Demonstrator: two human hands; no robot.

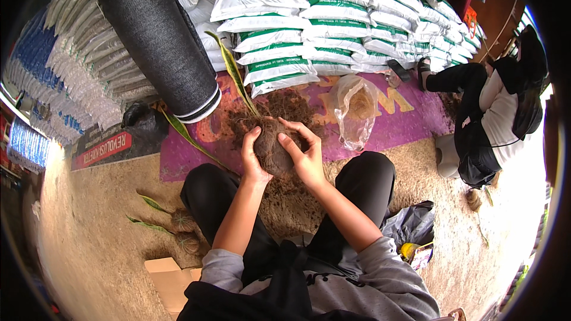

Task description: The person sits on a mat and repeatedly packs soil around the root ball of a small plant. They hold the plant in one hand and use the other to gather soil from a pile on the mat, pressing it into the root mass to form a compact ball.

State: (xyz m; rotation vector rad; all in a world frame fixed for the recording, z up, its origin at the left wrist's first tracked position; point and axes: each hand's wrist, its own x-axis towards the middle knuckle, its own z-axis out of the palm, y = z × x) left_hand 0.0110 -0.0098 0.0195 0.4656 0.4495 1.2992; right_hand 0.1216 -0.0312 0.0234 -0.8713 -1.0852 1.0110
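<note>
A: Head view: what've your hands got?
B: Your left hand (255,157) and right hand (307,159) are cupped round the root ball (273,145), over the purple banner (410,128), near edge.
A: Rest?
B: Loose soil (292,104) on banner; clear bag (355,113) toward its right.

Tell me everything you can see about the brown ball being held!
The brown ball is roundish and rough, looking like packed soil or fibre, with thin, stringy strands over it. A tall, pointed leaf, green with yellowish edges, seems to rise from its top, leaning left. The left hand and right hand cup its sides. Loose dark soil lies beyond it; I can't tell whether they touch.
</note>
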